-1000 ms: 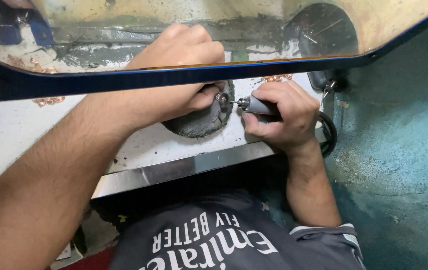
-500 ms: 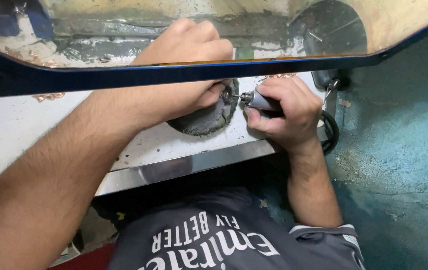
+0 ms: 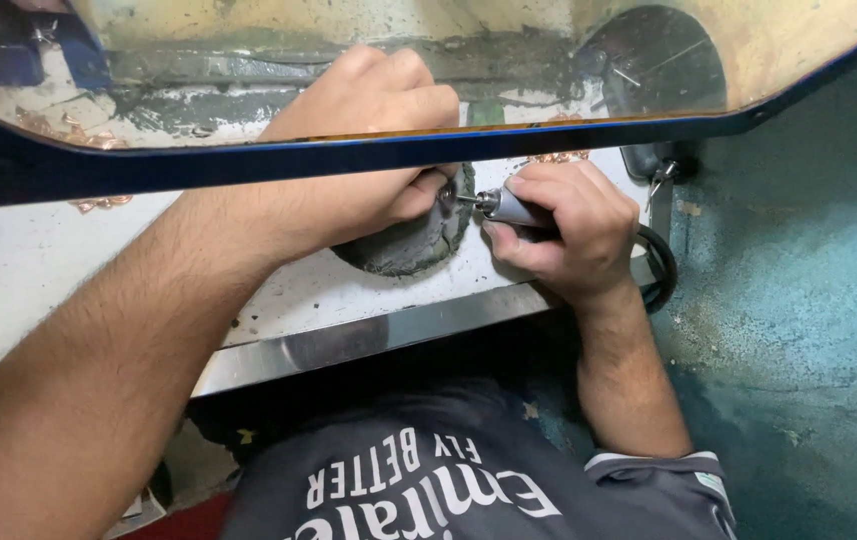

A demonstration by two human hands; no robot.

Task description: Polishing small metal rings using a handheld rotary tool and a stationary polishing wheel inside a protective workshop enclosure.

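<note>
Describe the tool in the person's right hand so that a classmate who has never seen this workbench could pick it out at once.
Start at the white workbench under the blue-edged clear shield. Near its front edge, beside a round dark pad, the right hand grips a slim grey pen-like rotary handpiece. Its thin metal tip points left towards the left hand, and it is the only pen-shaped tool there.

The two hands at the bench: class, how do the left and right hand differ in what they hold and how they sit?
The right hand grips a slim metal rotary handpiece; the left hand pinches a small, mostly hidden piece. The left hand lies partly behind the clear shield; the right hand sits below it. Both meet over the dark round pad.
</note>
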